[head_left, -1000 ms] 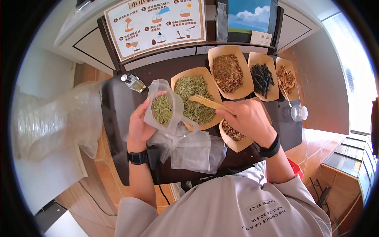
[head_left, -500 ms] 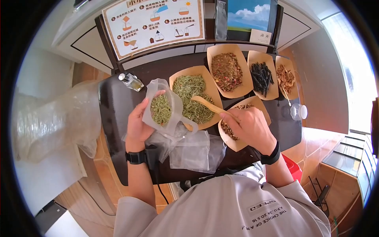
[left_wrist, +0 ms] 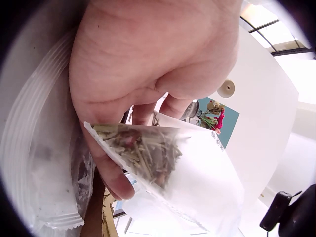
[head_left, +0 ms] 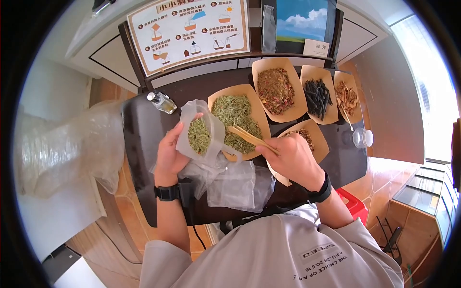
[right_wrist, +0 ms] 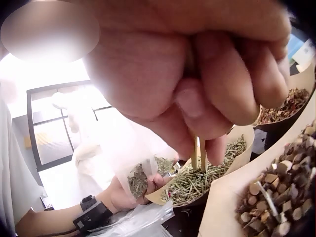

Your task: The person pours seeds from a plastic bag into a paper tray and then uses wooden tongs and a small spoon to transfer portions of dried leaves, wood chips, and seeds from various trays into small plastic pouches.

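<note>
My left hand (head_left: pixel 169 152) grips a translucent pouch (head_left: pixel 217 128), its mouth spread wide. Dried green herb (head_left: pixel 198 136) fills part of it; the left wrist view shows brownish stems (left_wrist: pixel 148 150) through the pouch wall. With my right hand (head_left: pixel 294 157) I pinch wooden tongs (head_left: pixel 252 139) between thumb and fingers. Their tips reach into the green needle-like herb (head_left: pixel 234 106) in a brown paper tray (head_left: pixel 257 103), right beside the pouch. In the right wrist view the two tong arms (right_wrist: pixel 194 155) point down into that herb.
Paper trays hold a reddish-brown mix (head_left: pixel 276 89), dark sticks (head_left: pixel 317 96), tan shavings (head_left: pixel 346 96) and chopped stems (right_wrist: pixel 276 197). Clear bags (head_left: pixel 231 185) lie nearest me. A glass bottle (head_left: pixel 162 102) stands left, a small clear jar (head_left: pixel 361 138) right. An instruction sign (head_left: pixel 192 33) stands behind.
My right hand has moved left and toward me, bringing the tong tips from the middle of the green herb to its lower left part. My left hand stays nearly still with the pouch.
</note>
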Motion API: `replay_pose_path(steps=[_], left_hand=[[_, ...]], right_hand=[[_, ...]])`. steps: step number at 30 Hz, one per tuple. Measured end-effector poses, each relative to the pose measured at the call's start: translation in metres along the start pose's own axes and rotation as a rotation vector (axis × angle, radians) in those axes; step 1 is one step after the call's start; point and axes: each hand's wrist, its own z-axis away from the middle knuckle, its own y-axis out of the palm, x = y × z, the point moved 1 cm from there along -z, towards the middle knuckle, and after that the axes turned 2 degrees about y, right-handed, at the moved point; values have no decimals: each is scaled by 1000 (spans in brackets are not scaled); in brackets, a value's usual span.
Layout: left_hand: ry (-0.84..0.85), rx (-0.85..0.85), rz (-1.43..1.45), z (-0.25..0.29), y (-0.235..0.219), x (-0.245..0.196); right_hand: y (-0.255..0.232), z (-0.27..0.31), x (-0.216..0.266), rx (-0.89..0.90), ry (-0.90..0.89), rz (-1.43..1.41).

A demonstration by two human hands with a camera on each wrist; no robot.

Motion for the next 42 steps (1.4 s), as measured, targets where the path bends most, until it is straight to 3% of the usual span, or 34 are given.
replay_pose_path(steps=[8, 15, 19, 23, 28, 31, 32, 35, 42], left_hand=[[-1, -43, 14, 0, 0, -1], [11, -84, -27, 1, 1, 1], [-24, -120, -28, 0, -6, 3], [-45, -172, -57, 0, -15, 5], [-29, -172, -21, -1, -15, 6], [-48, -176, 2, 0, -16, 5], [-52, -176, 7, 0, -16, 5], [-54, -136, 19, 1, -11, 4], [-5, -66, -48, 0, -8, 2]], right_hand=[[-7, 13, 4, -61, -97, 291], [-32, 14, 0, -195, -132, 120], [-57, 10, 22, -234, -91, 15], [-49, 2, 52, -198, -273, 89], [-51, -3, 54, -136, -275, 88], [-64, 3, 36, -158, -17, 32], [-66, 7, 28, -155, -13, 35], [-57, 16, 7, 16, 115, 190], [-15, 13, 2, 5, 60, 76]])
